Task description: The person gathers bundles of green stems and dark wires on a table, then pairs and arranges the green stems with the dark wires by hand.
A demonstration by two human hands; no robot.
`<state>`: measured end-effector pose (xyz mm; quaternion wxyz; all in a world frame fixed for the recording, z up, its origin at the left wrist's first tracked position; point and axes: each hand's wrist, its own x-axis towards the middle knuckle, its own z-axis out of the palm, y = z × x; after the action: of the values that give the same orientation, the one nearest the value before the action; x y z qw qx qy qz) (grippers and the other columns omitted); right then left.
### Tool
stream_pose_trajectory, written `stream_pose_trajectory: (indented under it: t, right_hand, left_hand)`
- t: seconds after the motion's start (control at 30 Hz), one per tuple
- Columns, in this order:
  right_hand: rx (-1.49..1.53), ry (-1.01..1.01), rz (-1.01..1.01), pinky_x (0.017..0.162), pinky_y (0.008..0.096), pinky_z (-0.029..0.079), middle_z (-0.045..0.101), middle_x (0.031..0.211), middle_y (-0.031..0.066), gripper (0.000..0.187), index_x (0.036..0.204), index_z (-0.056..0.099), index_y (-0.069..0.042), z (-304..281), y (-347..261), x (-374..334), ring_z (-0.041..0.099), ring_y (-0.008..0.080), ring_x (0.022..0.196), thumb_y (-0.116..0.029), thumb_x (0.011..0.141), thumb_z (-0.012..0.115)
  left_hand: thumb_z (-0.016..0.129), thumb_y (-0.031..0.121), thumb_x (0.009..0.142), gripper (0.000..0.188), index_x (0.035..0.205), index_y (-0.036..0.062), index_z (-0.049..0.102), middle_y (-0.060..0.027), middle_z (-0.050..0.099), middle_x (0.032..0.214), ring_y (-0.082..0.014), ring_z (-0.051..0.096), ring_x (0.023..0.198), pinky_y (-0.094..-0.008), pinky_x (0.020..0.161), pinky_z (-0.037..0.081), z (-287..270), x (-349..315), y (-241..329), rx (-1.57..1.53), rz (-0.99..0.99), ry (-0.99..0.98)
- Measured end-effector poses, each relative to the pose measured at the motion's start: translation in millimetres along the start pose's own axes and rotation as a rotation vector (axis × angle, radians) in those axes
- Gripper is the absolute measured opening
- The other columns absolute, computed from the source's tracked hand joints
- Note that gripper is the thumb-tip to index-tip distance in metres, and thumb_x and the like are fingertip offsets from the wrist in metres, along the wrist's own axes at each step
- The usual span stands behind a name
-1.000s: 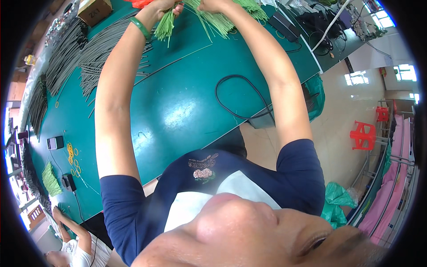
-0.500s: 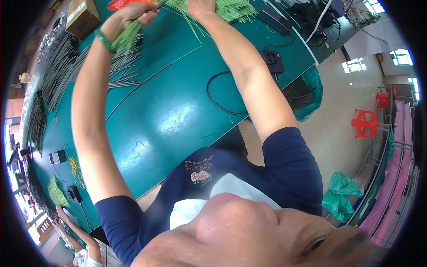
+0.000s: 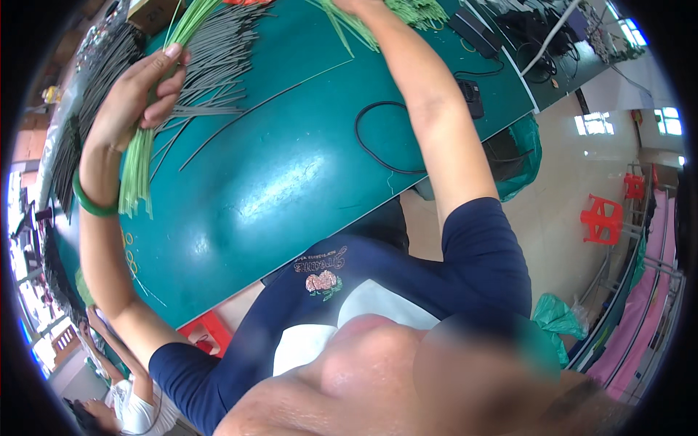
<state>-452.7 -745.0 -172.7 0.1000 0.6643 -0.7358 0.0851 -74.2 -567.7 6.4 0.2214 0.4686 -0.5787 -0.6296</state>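
My left hand (image 3: 138, 94) is closed around a bundle of thin green artificial stems (image 3: 137, 178) at the upper left of the table. The stems stick out above the fist toward the top edge and below it beside the wrist, which wears a green bangle (image 3: 96, 207). My right hand (image 3: 358, 6) is at the top edge, beside loose green stems (image 3: 345, 27); its fingers are cut off by the frame. A larger heap of light-green stems (image 3: 418, 11) lies just right of it. Under and beside my left hand are many grey stems (image 3: 218, 54).
The green table (image 3: 276, 189) also carries a black cable loop (image 3: 360, 138), a black adapter (image 3: 474, 33), a dark box-shaped device (image 3: 471, 98) and yellow rubber bands (image 3: 131, 254). Red stools (image 3: 602, 218) stand on the floor at right. Another person (image 3: 134, 403) works at lower left.
My left hand has moved down and left, nearer to me, carrying the green bundle away from my right hand. My right hand has shifted slightly up and right, partly out of view.
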Motion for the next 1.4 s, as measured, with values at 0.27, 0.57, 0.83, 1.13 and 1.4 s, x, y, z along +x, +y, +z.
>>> stream_pose_trajectory:
  t: [0.27,0.57,0.83,1.13,1.4]
  right_hand:
    - [0.022,-0.133,-0.073,0.124,0.0574,0.022,0.035,0.162,0.026,0.088,0.154,0.046,-0.009,-47,20,-8,0.029,0.0413,0.153,-0.057,0.084,0.072]
    - [0.338,0.111,-0.787,0.1,0.0418,0.055,0.066,0.136,0.0108,0.036,0.134,0.065,-0.009,-14,-52,-77,0.063,0.026,0.124,-0.013,0.1,0.056]
    - [0.157,0.167,-0.814,0.099,0.0388,0.055,0.065,0.124,0.0076,0.033,0.123,0.069,-0.014,11,-92,-56,0.06,0.0276,0.122,-0.008,0.094,0.054]
    - [0.049,0.513,-0.824,0.092,0.0337,0.056,0.071,0.118,0.0063,0.024,0.108,0.076,-0.011,-34,-6,-61,0.063,0.0241,0.113,-0.006,0.089,0.063]
    - [2.144,-0.053,-0.675,0.12,0.0448,0.036,0.049,0.153,0.0225,0.067,0.158,0.029,0.006,-223,-78,-155,0.05,0.0329,0.14,-0.043,0.113,0.029]
  left_hand:
    - [0.045,0.034,0.112,0.032,0.125,0.0052,0.052,0.0008,0.045,0.083,-0.0082,0.047,0.057,-0.0227,0.053,0.04,66,-36,-74,-0.282,0.416,-0.105]
    - [0.047,0.027,0.112,0.027,0.123,0.0017,0.046,-0.0068,0.051,0.096,-0.0148,0.053,0.081,-0.0301,0.073,0.047,103,-36,-130,-0.057,0.674,0.198]
    - [0.048,0.023,0.111,0.021,0.121,0.004,0.045,-0.0059,0.051,0.094,-0.0136,0.054,0.078,-0.0283,0.07,0.046,122,-31,-165,0.068,0.715,0.299]
    - [0.048,0.014,0.11,0.017,0.122,0.0036,0.044,-0.0058,0.052,0.093,-0.0123,0.052,0.073,-0.0276,0.065,0.045,119,-29,-170,0.164,0.721,0.295]
    - [0.047,0.006,0.108,0.021,0.129,0.0041,0.042,-0.0061,0.052,0.095,-0.0127,0.052,0.073,-0.0285,0.066,0.046,119,-33,-179,0.155,0.744,0.29]
